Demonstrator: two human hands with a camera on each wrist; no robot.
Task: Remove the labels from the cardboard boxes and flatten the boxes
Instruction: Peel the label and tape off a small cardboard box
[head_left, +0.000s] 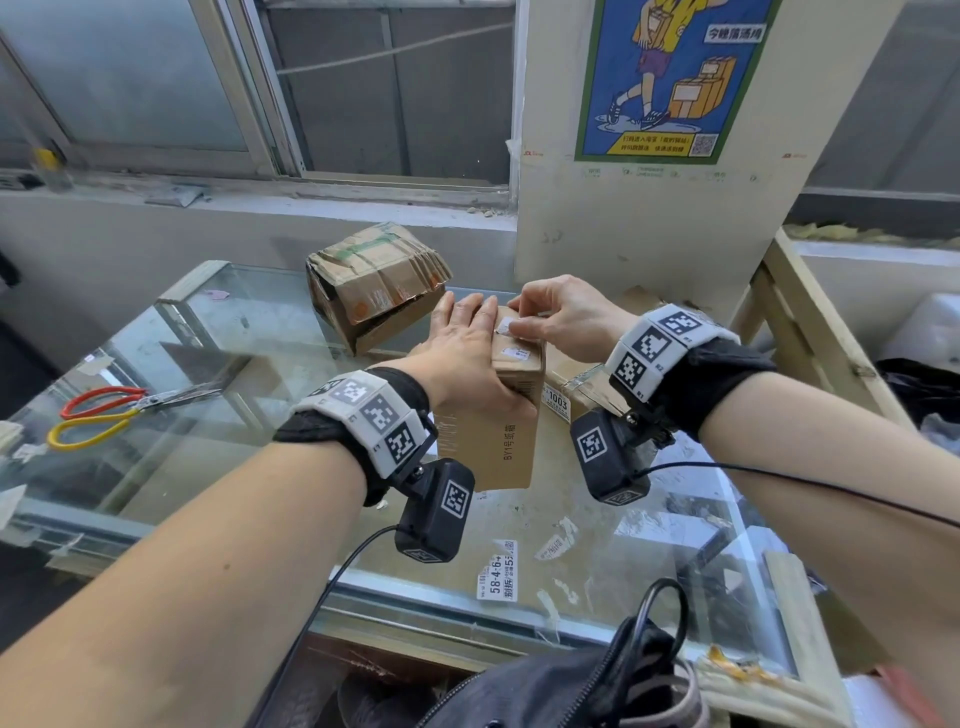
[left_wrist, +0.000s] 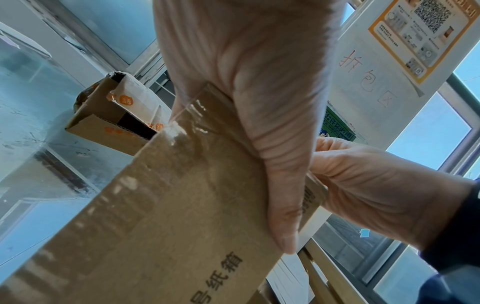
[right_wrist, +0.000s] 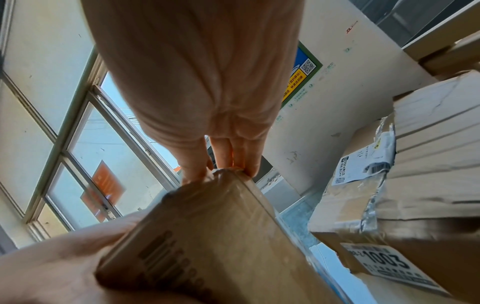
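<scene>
1. Scissors (head_left: 119, 410) with red and yellow handles lie on the glass desk (head_left: 249, 332) near its left edge.
2. A crushed cardboard box (head_left: 371, 283), its flaps open, sits toward the desk's far edge.
3. The left hand (head_left: 462, 348) wraps the narrow box (head_left: 506, 441) from the left; its grip is closed, thumb along the near face, fingers laid over the top.
4. The narrow box stands upright mid-desk, with a white label (head_left: 514, 353) on top.
5. The right hand (head_left: 566, 312) has a tight grip on a label corner (head_left: 503, 326) at the box's top.
6. Just right lies a flattened box carrying a "1003" label (head_left: 557, 404).
7. Peeled labels (head_left: 497, 571) stick to the glass near the front edge.
</scene>
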